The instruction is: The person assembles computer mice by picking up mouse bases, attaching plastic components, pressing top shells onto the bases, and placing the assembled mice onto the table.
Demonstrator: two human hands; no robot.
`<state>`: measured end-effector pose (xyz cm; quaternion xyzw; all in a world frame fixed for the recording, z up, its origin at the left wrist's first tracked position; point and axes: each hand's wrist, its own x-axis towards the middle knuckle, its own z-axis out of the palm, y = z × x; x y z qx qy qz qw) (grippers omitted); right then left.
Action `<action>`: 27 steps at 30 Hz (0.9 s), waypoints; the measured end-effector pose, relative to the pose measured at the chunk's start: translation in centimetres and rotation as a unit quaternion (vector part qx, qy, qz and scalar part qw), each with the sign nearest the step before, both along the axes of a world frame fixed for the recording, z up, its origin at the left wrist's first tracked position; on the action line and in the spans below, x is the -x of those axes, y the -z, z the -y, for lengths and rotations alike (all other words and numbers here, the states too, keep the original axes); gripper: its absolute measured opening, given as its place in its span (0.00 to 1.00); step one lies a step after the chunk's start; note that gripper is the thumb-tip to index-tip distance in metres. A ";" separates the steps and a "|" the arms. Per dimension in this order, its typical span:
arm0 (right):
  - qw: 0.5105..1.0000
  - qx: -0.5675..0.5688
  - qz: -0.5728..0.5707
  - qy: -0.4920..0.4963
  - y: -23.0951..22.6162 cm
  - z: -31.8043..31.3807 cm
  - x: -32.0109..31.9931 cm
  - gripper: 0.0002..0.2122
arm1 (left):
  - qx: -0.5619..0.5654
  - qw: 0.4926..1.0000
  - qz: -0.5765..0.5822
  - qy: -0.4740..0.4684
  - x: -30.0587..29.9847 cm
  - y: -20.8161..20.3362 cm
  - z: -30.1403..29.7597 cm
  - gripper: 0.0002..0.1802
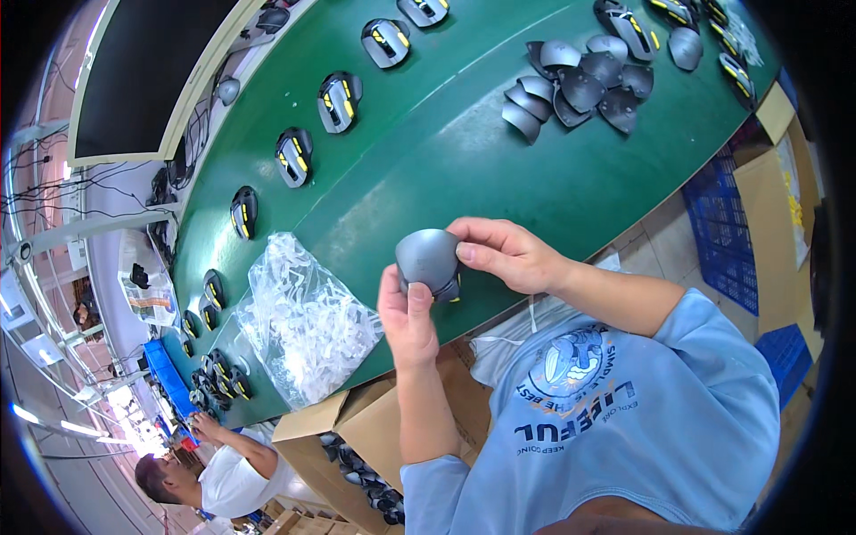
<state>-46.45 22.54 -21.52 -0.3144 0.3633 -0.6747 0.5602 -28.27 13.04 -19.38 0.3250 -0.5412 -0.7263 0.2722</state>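
In front of my chest, over the near edge of the green table, I hold a dark grey curved shell cover (428,256). Behind and below it peeks a computer mouse (448,291) with a bit of yellow; the cover hides most of it. My left hand (408,323) is closed around the left and lower side, thumb on the cover's lower edge. My right hand (508,255) is closed too, pinching the cover's right rim between thumb and fingers. Whether cover and mouse are joined, I cannot tell.
On the green table (383,192) lie a heap of grey covers (581,89), a curved row of mice (340,102) and a clear bag of white pieces (308,330). A cardboard box (357,419) of dark parts stands below. Another person (234,477) works at lower left.
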 end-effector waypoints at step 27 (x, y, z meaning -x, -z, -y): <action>0.948 0.022 -0.317 0.000 -1.9 -1.3 4.2 0.07 | 0.519 0.611 0.573 -0.169 8.3 0.3 25.3 0.42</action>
